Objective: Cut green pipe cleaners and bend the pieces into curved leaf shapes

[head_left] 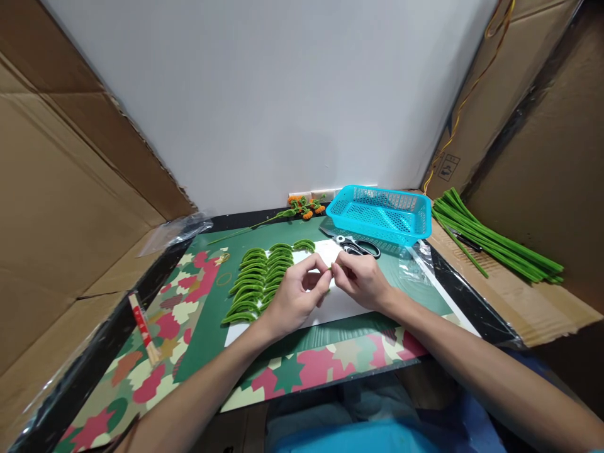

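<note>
My left hand and my right hand meet above a white sheet of paper. Both are closed, thumb and finger pinched together at the same spot. A bit of green pipe cleaner shows between the fingertips; most of it is hidden by the fingers. Left of my left hand, bent green pipe-cleaner leaves lie in stacked columns on the paper. One more small group of leaves tops a further column. Behind my right hand rest black-handled scissors.
A blue perforated basket stands at the back right. Long green pipe cleaners lie on cardboard at the right. An orange-flowered pipe-cleaner stem lies at the back. A red-wrapped wooden stick bundle is at the left, on a green mat.
</note>
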Available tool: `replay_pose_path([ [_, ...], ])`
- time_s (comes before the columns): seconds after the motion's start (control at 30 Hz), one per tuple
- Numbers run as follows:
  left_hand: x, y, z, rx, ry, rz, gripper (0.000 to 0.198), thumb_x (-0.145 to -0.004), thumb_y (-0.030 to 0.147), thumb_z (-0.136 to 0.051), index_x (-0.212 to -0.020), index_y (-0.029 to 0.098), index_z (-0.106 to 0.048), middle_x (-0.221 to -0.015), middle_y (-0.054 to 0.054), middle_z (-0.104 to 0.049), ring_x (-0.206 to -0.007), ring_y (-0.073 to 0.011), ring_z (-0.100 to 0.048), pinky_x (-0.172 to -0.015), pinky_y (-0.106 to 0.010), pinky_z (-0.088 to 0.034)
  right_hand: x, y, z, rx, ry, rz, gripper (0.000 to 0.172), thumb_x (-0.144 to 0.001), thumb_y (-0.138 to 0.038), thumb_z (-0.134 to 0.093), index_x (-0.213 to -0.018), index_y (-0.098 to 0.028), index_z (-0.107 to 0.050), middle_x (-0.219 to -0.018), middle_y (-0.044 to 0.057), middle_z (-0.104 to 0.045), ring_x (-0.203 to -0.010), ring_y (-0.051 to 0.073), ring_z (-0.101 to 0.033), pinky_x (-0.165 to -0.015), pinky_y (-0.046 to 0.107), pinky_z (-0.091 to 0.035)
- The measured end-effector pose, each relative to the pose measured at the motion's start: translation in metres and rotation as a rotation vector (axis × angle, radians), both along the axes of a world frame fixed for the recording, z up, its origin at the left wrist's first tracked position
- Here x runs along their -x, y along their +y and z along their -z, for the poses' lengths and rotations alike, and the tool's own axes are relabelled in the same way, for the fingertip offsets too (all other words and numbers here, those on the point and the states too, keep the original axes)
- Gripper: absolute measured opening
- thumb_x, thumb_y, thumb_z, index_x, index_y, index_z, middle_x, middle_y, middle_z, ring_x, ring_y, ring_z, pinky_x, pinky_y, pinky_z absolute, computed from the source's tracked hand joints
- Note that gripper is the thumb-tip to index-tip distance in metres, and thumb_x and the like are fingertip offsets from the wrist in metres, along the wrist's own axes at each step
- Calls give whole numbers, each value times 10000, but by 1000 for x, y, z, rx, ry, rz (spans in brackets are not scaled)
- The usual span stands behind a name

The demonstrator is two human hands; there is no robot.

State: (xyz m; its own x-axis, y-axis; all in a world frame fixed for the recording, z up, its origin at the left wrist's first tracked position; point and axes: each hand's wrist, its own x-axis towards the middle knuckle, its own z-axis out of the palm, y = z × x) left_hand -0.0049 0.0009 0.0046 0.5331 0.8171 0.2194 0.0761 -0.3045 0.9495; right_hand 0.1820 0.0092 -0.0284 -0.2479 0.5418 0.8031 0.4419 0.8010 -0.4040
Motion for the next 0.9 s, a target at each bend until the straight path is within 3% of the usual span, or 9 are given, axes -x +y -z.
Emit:
replay_pose_path([
  [0.3, -5, -5, -5, -5, 44, -107, 265, -949, 336, -719, -804, 174, -567, -649, 58, -522, -499, -68, -526, -462, -178, -371, -2, 3, 4, -75, -108, 77, 343, -1066, -216, -443, -726, -238, -403, -576, -63, -442, -490, 88, -358, -509, 242, -278],
  [0.63, -6, -5, -1, -13, 102, -201, 249, -954, 304, -655, -775, 197, -519, -561, 73, -491, -466, -82, -511, -455, -187, -358, -3, 3, 6, -203, -281, 188, 347, -1102, -204, -400, -768, -219, -493, -628, -20, -543, -531, 116, -443, -540, 267, -307],
  [0.9, -5, 0, 4, -38, 80, -204, 214, -959, 359, -680, -860, 183, -609, -753, 37, -570, -532, -76, -548, -490, -194, -418, -4, 2, 7, -72, -236, 169, 228, -1056, -206, -478, -834, -213, -532, -646, -13, -583, -531, 122, -484, -551, 261, -333],
])
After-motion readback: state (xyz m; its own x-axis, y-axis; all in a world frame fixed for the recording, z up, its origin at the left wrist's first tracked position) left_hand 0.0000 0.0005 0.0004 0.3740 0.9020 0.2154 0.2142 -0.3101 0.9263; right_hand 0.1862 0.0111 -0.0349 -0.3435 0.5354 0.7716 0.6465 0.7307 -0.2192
